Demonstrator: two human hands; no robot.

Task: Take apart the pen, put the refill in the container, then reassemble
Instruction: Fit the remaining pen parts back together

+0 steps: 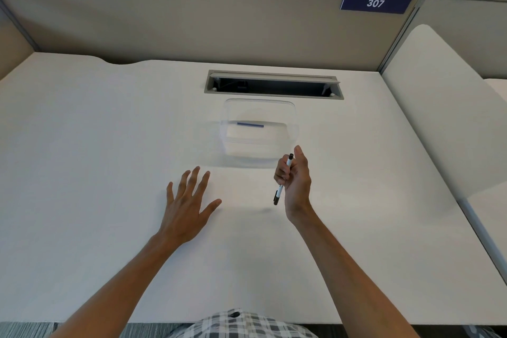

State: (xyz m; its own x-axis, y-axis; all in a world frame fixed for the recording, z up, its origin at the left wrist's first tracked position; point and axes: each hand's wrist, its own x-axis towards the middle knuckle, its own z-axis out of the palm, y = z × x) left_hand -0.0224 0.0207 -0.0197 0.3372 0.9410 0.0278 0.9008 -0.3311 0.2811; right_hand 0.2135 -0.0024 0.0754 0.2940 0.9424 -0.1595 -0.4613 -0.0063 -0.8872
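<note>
My right hand [296, 181] is closed around a white pen with black ends [288, 163], held nearly upright just in front of the near right corner of a clear plastic container [229, 145]. Inside the container lies a thin blue refill [250, 125]. My left hand [186, 206] rests flat on the white desk [96, 159] with fingers spread, holding nothing, to the left of the pen and nearer than the container.
A grey cable slot [273, 84] opens in the desk behind the container. Beige partition walls [192, 25] close the back and sides, with a blue "307" label [375, 3]. A white panel [444, 107] stands at the right.
</note>
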